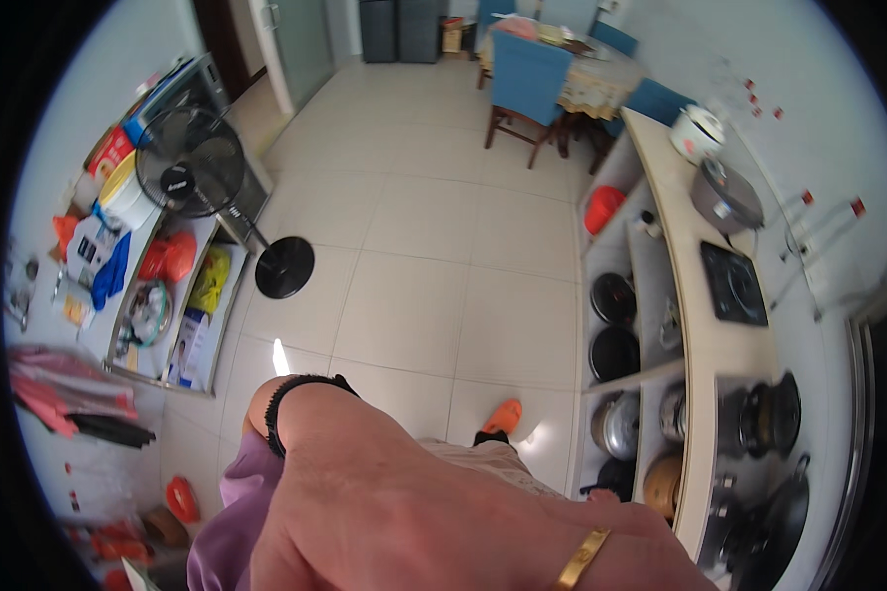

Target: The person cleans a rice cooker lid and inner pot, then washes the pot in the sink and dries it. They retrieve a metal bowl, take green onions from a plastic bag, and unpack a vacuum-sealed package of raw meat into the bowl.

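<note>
My left hand (443,510), very near the camera, fills the bottom middle of the view. A black elastic band (273,421) circles its wrist, and a gold ring (582,559) shows at lower right. A purple sleeve (255,487) lies below the wrist. The fingers are mostly cut off or hidden, so whether they hold anything cannot be told. A small pink fingertip shows past the hand's right edge; whose hand it belongs to is unclear. My right hand is not otherwise in view. Beyond are light patterned trousers (488,462) and a foot in an orange shoe (504,417).
A black standing fan (284,267) and a loaded shelf unit (218,354) are at left. At right, a long counter (709,295) bears a rice cooker (698,133), a grey cooker (726,196) and a cooktop (735,283), with pans below. Blue chairs (531,77) surround a far table (602,77).
</note>
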The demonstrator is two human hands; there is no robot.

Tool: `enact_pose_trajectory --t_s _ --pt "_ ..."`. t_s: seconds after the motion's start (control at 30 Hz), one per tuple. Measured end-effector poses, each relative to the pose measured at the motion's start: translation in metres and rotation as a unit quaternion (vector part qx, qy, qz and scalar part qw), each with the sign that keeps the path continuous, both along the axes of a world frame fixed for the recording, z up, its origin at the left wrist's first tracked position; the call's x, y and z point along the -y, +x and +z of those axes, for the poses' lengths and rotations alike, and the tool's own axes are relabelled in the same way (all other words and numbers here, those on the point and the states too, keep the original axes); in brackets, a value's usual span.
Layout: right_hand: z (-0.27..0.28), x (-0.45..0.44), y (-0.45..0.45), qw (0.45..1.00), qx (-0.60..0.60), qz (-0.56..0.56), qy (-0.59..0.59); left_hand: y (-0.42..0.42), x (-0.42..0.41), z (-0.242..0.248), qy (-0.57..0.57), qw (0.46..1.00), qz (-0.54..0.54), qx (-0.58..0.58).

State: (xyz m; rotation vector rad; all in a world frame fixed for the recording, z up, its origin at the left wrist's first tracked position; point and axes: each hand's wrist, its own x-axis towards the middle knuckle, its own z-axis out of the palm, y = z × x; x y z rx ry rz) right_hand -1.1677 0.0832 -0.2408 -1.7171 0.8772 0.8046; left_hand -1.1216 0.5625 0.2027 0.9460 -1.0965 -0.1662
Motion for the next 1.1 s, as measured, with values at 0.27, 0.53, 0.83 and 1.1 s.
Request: enact_pose_trajectory --t_s 0.27,0.53,0.83,1.1 --pt "-0.034 -0.011 0.237 0.998 -0.008 0.05 0.034 0.102 -0.027 0.011 -0.045 0.987 0.155 -0.023" --pt "0.013 -0.257 0.535 0.941 0.144 0.297 0.075 0.248 -0.027 0.007 -0.163 0.946 0.258 0.112" --pt "0.073 -0.547 0.639 0.825 0.164 0.501 0.201 0.363 -0.189 -0.008 -0.01 0.961 0.205 0.186" --pt "-0.027 -0.564 0.797 0.91 0.083 0.402 0.06 0.431 -0.434 -0.06 0.129 0.872 0.449 -0.147"
